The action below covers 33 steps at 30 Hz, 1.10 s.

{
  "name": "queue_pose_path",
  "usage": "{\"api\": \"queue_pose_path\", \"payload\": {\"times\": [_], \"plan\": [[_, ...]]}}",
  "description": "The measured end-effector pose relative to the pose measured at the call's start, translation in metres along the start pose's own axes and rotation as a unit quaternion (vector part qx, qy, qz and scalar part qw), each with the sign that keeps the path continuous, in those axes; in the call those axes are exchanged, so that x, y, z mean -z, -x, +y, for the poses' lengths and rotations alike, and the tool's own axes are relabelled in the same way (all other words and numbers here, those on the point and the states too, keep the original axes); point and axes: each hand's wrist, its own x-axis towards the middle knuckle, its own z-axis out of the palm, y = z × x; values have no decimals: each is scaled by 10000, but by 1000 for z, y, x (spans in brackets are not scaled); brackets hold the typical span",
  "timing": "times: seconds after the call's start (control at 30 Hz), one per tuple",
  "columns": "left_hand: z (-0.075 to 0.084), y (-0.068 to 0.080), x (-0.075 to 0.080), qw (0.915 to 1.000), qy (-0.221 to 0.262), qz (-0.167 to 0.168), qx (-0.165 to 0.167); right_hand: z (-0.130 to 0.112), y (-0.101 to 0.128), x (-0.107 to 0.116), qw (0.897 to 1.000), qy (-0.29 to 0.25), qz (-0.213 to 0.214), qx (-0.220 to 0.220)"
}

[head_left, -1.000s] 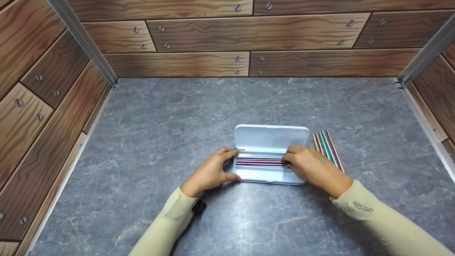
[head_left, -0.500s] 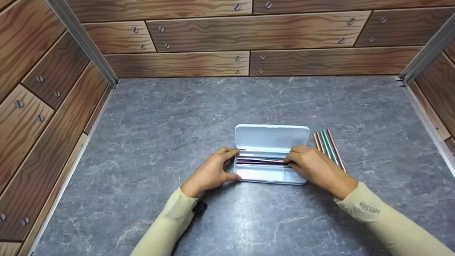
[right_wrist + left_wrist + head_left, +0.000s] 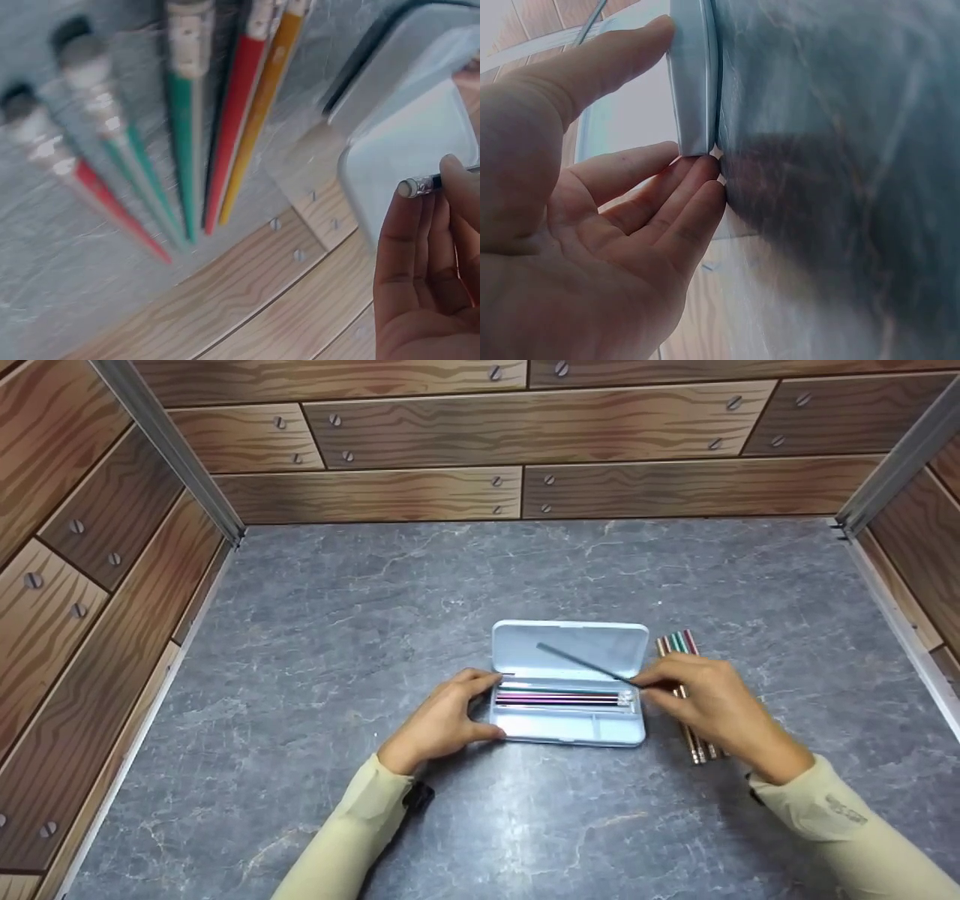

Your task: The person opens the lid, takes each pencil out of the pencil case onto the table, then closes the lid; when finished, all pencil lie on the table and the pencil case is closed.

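A pale blue plastic pencil case [image 3: 544,727] lies with its lid [image 3: 517,641] raised at the back. Several pencils [image 3: 555,700], purple, dark and teal among them, lie in its long compartment. My left hand [image 3: 442,718] holds the case by its left end, thumb at the front corner and fingers at the back one. Between thumb and fingertips, my right hand [image 3: 709,701] pinches a dark pencil [image 3: 581,662] near its eraser end [image 3: 409,187]. That pencil slants up to the left, over the case and across the lid in the head view.
Several loose pencils [image 3: 679,643] in red, green and gold lie on the grey marbled table right of the case, partly hidden by my right hand. Their eraser ends [image 3: 191,34] show close up in the right wrist view. Wood-patterned walls [image 3: 420,495] enclose the table.
My right hand has come up and to the right out of the case, lifting a dark pencil with it. The left hand stays at the case's end.
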Motion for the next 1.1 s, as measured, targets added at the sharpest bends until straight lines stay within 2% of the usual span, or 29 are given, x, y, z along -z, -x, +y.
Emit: {"api": "queue_pose_path", "payload": {"times": [0.2,0.37,0.53,0.63,0.83,0.97,1.1], "plan": [[1,1,0,10000,-37,-11,84,9,12,13,9963,52,271,-811],[2,1,0,10000,-42,11,36,16,23,23,9888,-9,452,-1422],[2,0,-1,10000,1,28,37,24,35,32,9783,49,546,-1999],[2,0,-1,10000,-5,29,13,30,44,37,9675,313,562,-2447],[2,1,-1,10000,16,24,16,41,59,46,9406,645,126,-3331],[3,0,-1,10000,16,34,5,44,62,50,9282,754,-249,-3636],[2,0,-1,10000,17,39,4,45,63,51,9205,591,-611,-3813]]}}
